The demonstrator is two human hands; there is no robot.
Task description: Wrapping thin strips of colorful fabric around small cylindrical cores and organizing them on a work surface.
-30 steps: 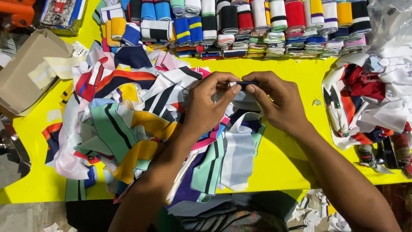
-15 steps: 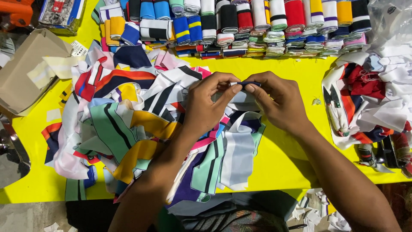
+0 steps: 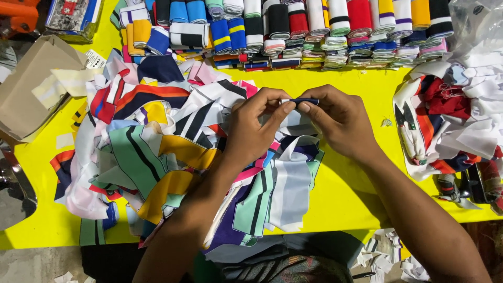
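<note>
Navy strip: a small dark blue fabric strip (image 3: 304,100) is held level above the yellow table (image 3: 361,194), stretched between both hands over the near edge of the scrap pile.
Left hand: the left hand (image 3: 257,126) pinches the strip's left end between thumb and forefinger, fingers narrow and closed on the cloth.
Right hand: the right hand (image 3: 340,123) grips the other end the same way, thumb on top, remaining fingers curled under.
Doing it well: my judgement is that even tension from both ends keeps the strip flat; a pinch close to the tips leaves the middle free to inspect or fold, and pulling too hard could twist so narrow a piece.
Underneath: a loose heap of striped scraps (image 3: 157,152) in mint, orange, white and navy lies just below the wrists, near enough to snag a dangling end.
Right side: small thread snips (image 3: 406,118) rest on a second pile of white and red cloth (image 3: 456,120), well apart from the hands.
Far edge: rolled ribbed bands (image 3: 293,26) stand in rows along the back of the table.
Left edge: a cardboard box (image 3: 31,89) sits at the corner.
</note>
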